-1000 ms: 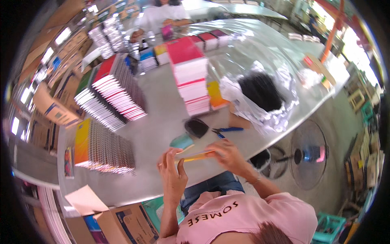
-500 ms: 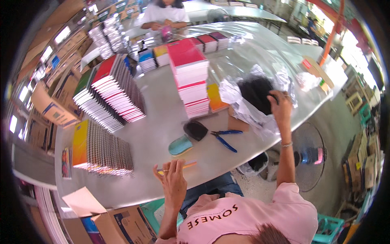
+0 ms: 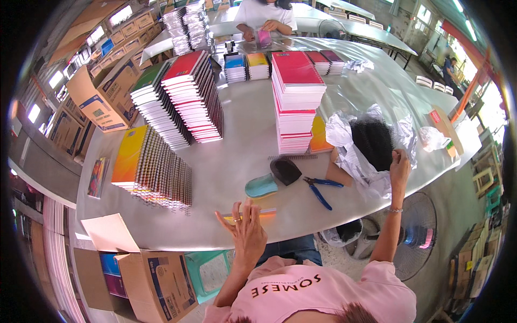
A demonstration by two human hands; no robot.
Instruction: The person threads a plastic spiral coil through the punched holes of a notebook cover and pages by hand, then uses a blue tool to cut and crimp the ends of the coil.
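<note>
Bent over the front edge of the table, my left hand (image 3: 249, 232) has its fingers apart and holds nothing. Its fingertips are by a thin flat strip (image 3: 265, 213), orange and yellow like a ruler. At the right, my right hand (image 3: 399, 169) has its fingers drawn together at the near right edge of a heap of black spiral binding coils (image 3: 372, 142). The coils lie in crumpled white paper (image 3: 340, 134). Between the hands are blue-handled cutting pliers (image 3: 321, 189), a light-blue oval pad (image 3: 261, 186) and a dark rounded piece (image 3: 286, 170).
A tall pile of red notebooks (image 3: 296, 107) stands mid-table. Spiral-bound stacks with red (image 3: 195, 99), green (image 3: 159, 107) and yellow (image 3: 148, 169) covers stand left. Below are an open carton (image 3: 161, 285) and a floor fan (image 3: 414, 237). Another person (image 3: 264, 21) sits across the table.
The whole view has shifted, so the table's things appear farther right. My right fingers, spread over the coils before, are now drawn together at their edge. My left hand stays by the strip.
</note>
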